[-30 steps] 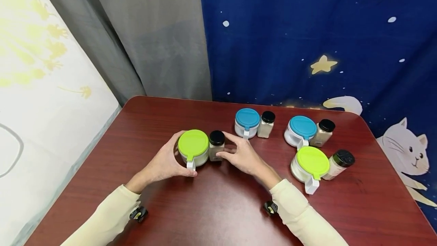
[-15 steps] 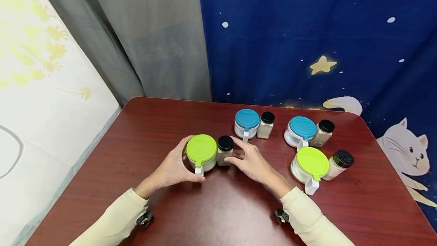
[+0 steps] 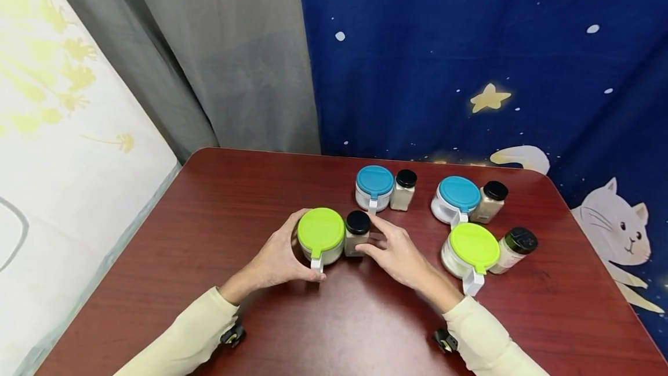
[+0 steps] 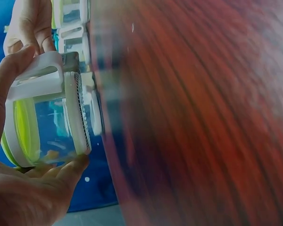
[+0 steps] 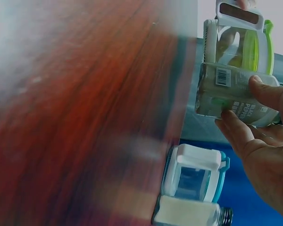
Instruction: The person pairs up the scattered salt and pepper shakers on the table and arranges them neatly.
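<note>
My left hand [image 3: 276, 260] grips a clear seasoning jar [image 3: 320, 230] with a lime-green lid. In the left wrist view, the thumb lies at the jar's white handle [image 4: 40, 87] and the other fingers curve round its far side. Right beside that jar stands a black-capped pepper bottle [image 3: 357, 241]; its label [image 5: 247, 109] reads black pepper in the right wrist view. My right hand [image 3: 402, 257] pinches this bottle between thumb and fingers from the right. Both containers are upright and close together. Whether their bases touch the tabletop, I cannot tell.
Behind, a blue-lidded jar [image 3: 374, 185] stands beside a black-capped bottle [image 3: 403, 191]. Farther right are another blue-lidded jar [image 3: 456, 197] with a bottle [image 3: 488, 205], and a green-lidded jar [image 3: 472, 248] with a bottle [image 3: 511, 253]. Curtains hang behind the table [image 3: 250, 184].
Both hands have moved right and slightly nearer to me, carrying the green-lidded jar and the pepper bottle along together. The other jars and bottles have stayed in their places.
</note>
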Tool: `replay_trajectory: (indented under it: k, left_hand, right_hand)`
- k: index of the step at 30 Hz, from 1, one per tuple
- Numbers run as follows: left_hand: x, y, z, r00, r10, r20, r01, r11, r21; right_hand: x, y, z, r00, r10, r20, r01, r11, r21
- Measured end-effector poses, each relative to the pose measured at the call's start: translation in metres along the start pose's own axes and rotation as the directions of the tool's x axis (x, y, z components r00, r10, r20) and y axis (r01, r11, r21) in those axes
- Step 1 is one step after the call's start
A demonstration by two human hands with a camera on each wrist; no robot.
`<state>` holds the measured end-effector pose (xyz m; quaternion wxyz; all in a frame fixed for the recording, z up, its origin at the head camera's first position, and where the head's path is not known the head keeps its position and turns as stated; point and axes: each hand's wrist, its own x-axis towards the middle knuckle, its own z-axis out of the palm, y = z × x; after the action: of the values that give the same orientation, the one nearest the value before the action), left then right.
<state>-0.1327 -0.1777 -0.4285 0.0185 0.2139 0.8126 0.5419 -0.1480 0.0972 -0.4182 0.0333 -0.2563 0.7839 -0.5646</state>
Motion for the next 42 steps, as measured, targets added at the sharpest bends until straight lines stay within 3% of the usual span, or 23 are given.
replay_trajectory:
  k: [14, 26, 38, 42]
  left_hand:
    - [0.009, 0.005, 0.026, 1.000, -0.008, 0.018, 0.007, 0.998, 0.062]
    - [0.021, 0.004, 0.042, 1.000, 0.009, 0.017, -0.010, 0.999, 0.036]
    - [0.029, 0.006, 0.056, 0.999, 0.033, 0.028, -0.036, 0.992, 0.118]
    - [0.031, 0.009, 0.062, 0.999, 0.037, 0.036, -0.041, 0.995, 0.096]
  right_hand:
    - [-0.022, 0.009, -0.014, 0.997, -0.026, -0.073, 0.016, 0.990, -0.144]
    - [-0.030, 0.010, -0.028, 0.995, 0.033, -0.091, -0.041, 0.995, -0.094]
    - [-0.044, 0.017, -0.035, 0.992, 0.025, -0.126, -0.038, 0.994, -0.101]
    - [-0.049, 0.017, -0.039, 0.991, 0.036, -0.128, -0.046, 0.996, -0.083]
